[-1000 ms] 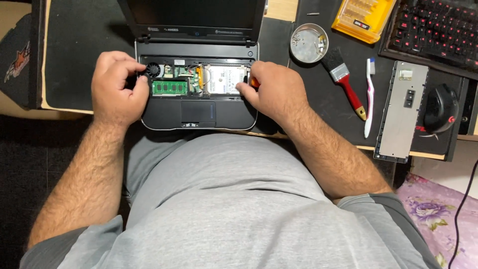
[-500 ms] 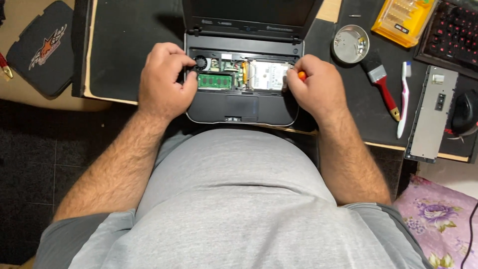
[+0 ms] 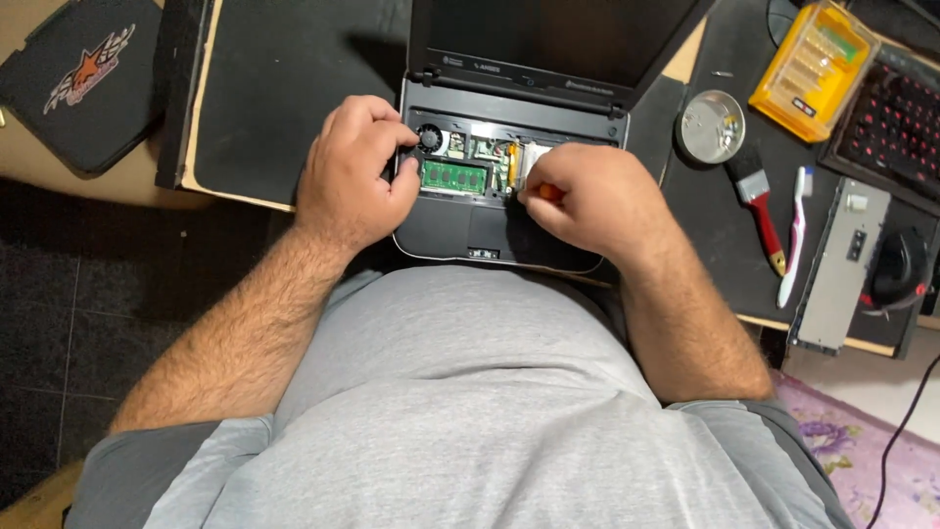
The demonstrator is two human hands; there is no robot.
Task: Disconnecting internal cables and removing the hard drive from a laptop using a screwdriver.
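A small black laptop [image 3: 509,230] lies open on the desk with its keyboard taken off, so the inner board shows. A green memory module [image 3: 453,177] and a round black fan [image 3: 430,137] sit in the open bay. My left hand [image 3: 352,171] rests on the laptop's left edge, fingers curled by the fan. My right hand [image 3: 592,201] is closed around an orange-handled screwdriver [image 3: 548,193], its tip hidden near the middle of the bay. The silver drive is covered by my right hand.
A round metal tin [image 3: 710,125], a red-handled brush [image 3: 759,201] and a toothbrush [image 3: 795,235] lie to the right. A yellow bit case [image 3: 818,69], a red-lit keyboard [image 3: 896,122], a grey panel [image 3: 840,269] and a black mouse [image 3: 896,269] sit farther right. A black pouch [image 3: 83,78] lies left.
My right hand has moved left over the silver drive toward the middle of the bay. The view shifted, so the laptop sits more to the right. My left hand stays by the fan.
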